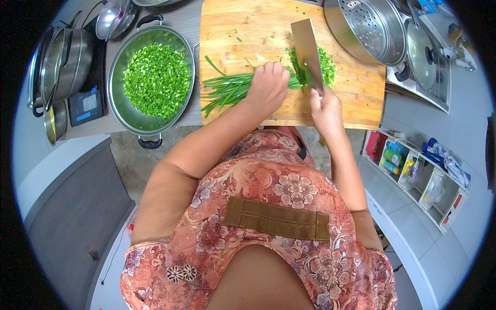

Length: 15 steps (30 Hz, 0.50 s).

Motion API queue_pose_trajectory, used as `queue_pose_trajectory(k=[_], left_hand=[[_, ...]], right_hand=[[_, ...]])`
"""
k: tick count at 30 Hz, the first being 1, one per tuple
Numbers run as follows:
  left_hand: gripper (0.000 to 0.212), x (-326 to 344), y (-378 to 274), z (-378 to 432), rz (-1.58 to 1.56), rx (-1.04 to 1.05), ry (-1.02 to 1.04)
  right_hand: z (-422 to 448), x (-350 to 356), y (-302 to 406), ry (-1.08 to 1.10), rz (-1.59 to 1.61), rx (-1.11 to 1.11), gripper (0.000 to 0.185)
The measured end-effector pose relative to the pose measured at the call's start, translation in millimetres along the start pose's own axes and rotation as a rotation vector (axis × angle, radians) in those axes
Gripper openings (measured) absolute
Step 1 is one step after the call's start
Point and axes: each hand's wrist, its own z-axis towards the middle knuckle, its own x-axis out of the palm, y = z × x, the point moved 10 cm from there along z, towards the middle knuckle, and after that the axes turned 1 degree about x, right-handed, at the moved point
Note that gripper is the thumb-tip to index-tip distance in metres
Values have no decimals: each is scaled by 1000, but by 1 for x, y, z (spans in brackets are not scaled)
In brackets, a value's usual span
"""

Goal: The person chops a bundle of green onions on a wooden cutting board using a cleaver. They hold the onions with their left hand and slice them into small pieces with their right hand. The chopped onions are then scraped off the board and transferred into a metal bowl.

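On a wooden cutting board (240,50), my left hand (270,87) presses down on a bundle of long green chives or scallions (228,88). Their loose ends fan out to the left. My right hand (327,110) grips the handle end of a cleaver (309,52), whose broad blade stands beside the cut ends of the bundle. Chopped green pieces (326,66) lie in a pile on both sides of the blade, partly hidden by it. A few bits are scattered over the board. Left of the board, a two-handled metal pan (112,83) holds a heap of finely chopped greens (157,79).
At the upper right a perforated metal steamer (364,31) overlaps the board's corner, with a glass lid (421,54) beyond it. Stacked metal pots (66,66), a digital scale (87,110) and metal bowls (112,19) stand left. A white shelf rack (414,182) is at the lower right.
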Motion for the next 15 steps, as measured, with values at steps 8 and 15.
queue_pose_trajectory(k=[8, 15], left_hand=[[23, 1, 0, -1, 25, -25, -51], [20, 2, 1, -1, 44, -36, -34]], right_hand=[[-53, -21, 11, 75, -217, 5, 18], [-58, -7, 3, 101, -304, 13, 17]])
